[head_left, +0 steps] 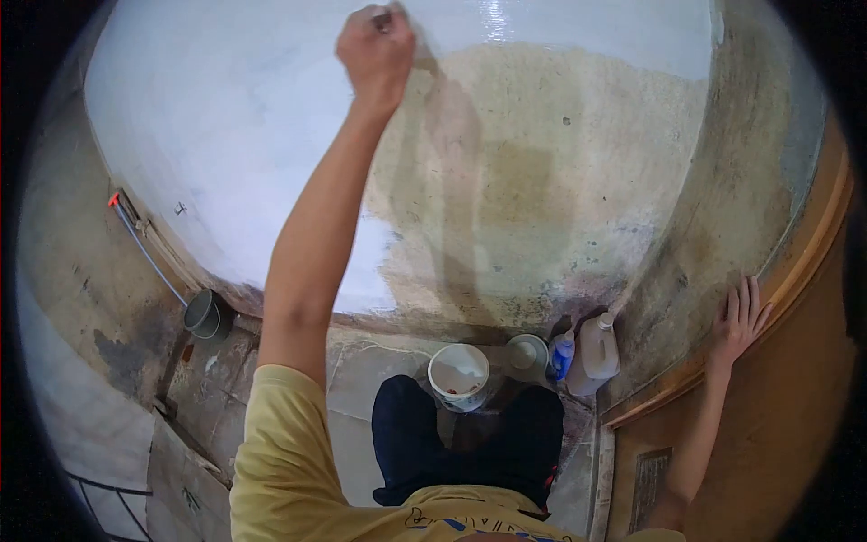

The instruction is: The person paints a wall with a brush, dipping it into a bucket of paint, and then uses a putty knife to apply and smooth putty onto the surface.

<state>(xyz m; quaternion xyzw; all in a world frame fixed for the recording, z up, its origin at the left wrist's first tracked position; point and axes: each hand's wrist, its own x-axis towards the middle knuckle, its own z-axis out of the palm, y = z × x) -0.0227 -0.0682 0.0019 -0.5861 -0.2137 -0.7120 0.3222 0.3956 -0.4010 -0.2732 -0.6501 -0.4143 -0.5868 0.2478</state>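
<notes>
My left hand point(375, 47) is raised to the wall at the top of the view, its fingers closed round a dark handle point(383, 22); the rest of that tool is hidden. White paint point(208, 117) covers the wall on the left and along the top. Below and right of the hand, the wall is bare and beige point(542, 163), with stains. My right hand point(743, 318) lies with fingers spread at the wooden frame edge on the right. A white bucket point(459, 372) with whitish contents stands on the floor between my knees.
Right of the bucket stand a smaller white container point(526, 356), a blue bottle point(562, 354) and a whitish jug point(594, 354). A dark bucket point(209, 314) and a stick with a red tip point(149, 251) are at the left wall. A brown door point(768, 425) is at right.
</notes>
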